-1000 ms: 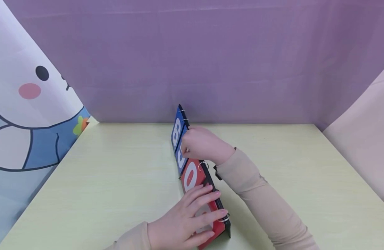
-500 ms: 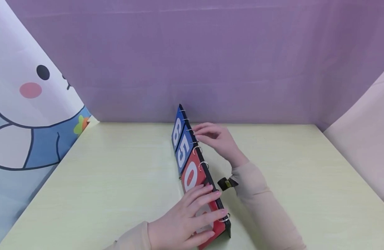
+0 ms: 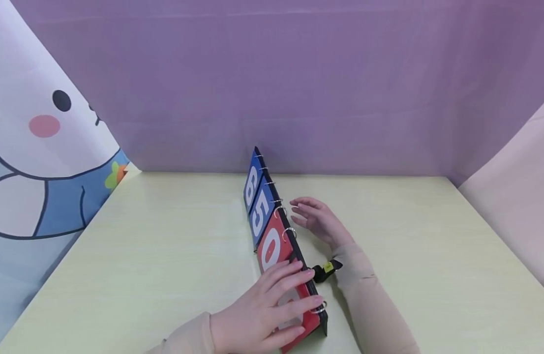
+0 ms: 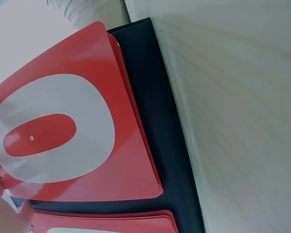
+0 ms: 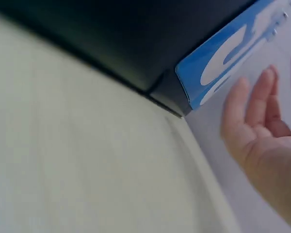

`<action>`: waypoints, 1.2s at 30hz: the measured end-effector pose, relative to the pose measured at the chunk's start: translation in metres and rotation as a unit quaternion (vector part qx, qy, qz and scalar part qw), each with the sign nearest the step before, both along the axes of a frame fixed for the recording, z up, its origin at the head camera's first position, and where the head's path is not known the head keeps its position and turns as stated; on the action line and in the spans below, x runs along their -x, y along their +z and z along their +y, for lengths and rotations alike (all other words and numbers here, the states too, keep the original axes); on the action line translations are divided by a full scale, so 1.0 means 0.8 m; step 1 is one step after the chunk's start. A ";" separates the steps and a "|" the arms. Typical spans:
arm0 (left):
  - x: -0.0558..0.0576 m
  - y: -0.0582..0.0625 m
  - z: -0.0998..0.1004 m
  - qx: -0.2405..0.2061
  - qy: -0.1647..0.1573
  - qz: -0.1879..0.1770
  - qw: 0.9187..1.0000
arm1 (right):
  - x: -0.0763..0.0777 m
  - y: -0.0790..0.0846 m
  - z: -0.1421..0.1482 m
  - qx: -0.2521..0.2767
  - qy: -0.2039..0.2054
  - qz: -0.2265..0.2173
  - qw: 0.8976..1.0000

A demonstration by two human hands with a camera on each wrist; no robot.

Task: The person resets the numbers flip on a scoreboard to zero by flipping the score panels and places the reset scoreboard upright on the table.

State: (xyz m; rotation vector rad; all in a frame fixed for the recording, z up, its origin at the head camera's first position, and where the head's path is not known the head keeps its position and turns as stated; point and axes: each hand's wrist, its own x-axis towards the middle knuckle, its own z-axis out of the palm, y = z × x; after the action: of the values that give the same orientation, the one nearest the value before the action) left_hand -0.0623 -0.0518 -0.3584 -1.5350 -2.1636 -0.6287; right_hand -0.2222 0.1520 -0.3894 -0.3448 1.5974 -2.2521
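Black flip scoreboard [image 3: 297,250] with red and blue number cards [image 3: 260,214], standing on the pale yellow desk [image 3: 174,236]. Left grip [image 3: 265,309], unclenched, rests on its near end; right grip [image 3: 318,221], empty, hovers beside it. Apparently between card-flips; another would need a fingertip pinch.

Booth-like tabletop setting: purple cloth backdrop [image 3: 272,88], cartoon-print sheet [image 3: 28,152], pale table [image 3: 166,236].

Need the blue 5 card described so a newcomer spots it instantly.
On the pale table in the head view, find the black flip scoreboard running away from the viewer. Along its ringed row, the blue 5 card sits between the red 0 card and the farthest blue card. Only it pairs blue with a white 5.
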 end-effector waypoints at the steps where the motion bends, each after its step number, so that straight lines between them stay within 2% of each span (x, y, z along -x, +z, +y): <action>1: 0.000 0.000 0.000 0.002 0.000 -0.004 1.000 | 0.000 -0.004 0.002 0.001 -0.004 -0.015 1.000; 5: -0.001 0.000 0.000 0.007 0.001 -0.013 1.000 | -0.004 -0.018 0.003 -0.041 -0.019 -0.040 0.998; 9: 0.000 0.000 -0.001 0.007 0.002 -0.018 1.000 | -0.007 -0.022 -0.002 -0.083 -0.006 -0.041 0.996; 16: 0.001 -0.001 -0.001 -0.011 -0.005 0.010 1.000 | -0.008 -0.023 -0.005 -0.092 0.059 -0.003 0.994; 21: 0.001 -0.001 0.000 -0.009 -0.005 0.014 1.000 | -0.009 -0.023 -0.003 -0.085 0.067 0.008 0.994; 25: 0.001 -0.001 0.000 -0.005 -0.002 0.012 1.000 | -0.008 -0.023 -0.004 -0.081 0.044 0.008 0.996; 32: 0.000 -0.001 0.000 0.000 0.001 0.009 1.000 | -0.008 -0.021 -0.007 -0.070 -0.062 -0.021 0.995; 36: 0.000 -0.001 0.000 0.000 0.002 0.009 1.000 | -0.008 -0.021 -0.008 -0.077 -0.056 -0.015 0.995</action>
State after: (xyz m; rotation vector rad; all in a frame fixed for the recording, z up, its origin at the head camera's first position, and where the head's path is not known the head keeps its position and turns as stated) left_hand -0.0623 -0.0521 -0.3591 -1.5307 -2.1526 -0.6106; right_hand -0.2156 0.1456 -0.4060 -0.1836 1.8008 -2.1855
